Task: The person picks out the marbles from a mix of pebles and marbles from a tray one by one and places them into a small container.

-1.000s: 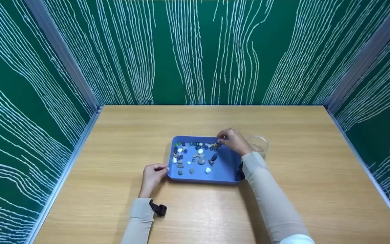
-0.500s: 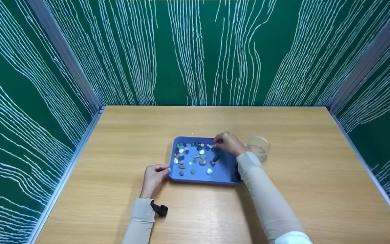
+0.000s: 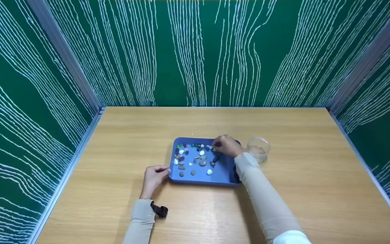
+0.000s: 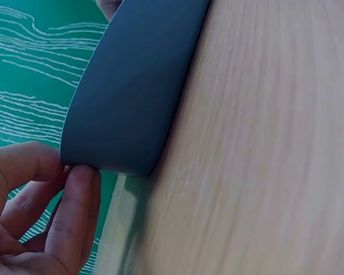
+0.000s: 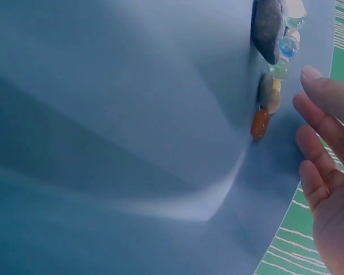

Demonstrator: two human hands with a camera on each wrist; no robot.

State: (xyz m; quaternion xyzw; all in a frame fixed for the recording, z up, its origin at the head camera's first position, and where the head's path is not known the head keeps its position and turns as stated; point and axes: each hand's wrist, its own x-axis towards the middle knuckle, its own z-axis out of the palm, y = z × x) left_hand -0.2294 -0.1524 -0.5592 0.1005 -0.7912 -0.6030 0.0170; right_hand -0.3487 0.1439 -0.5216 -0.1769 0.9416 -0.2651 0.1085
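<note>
A wooden table (image 3: 333, 189) extends to both sides of a blue tray (image 3: 222, 174), set well apart from the far table edge. The tray's near left corner is pinched by the left hand (image 3: 153, 178); the right hand (image 3: 229, 145) is held over the far right part, fingers bent, slightly apart. A clear cup (image 3: 258, 149) is placed near the right edge. Stones (image 3: 202, 162) are spread leftward, open room being left at right.

Sleeves, two: left sleeve (image 3: 139, 218) and right sleeve (image 3: 271, 200), long, plain, pale beige-grey, lightly creased, each ending in a cuff. White cloth (image 3: 291, 238) at the right sleeve's upper end. Black strap (image 3: 160, 210), curled, beside the person's left cuff. Hands bare.
</note>
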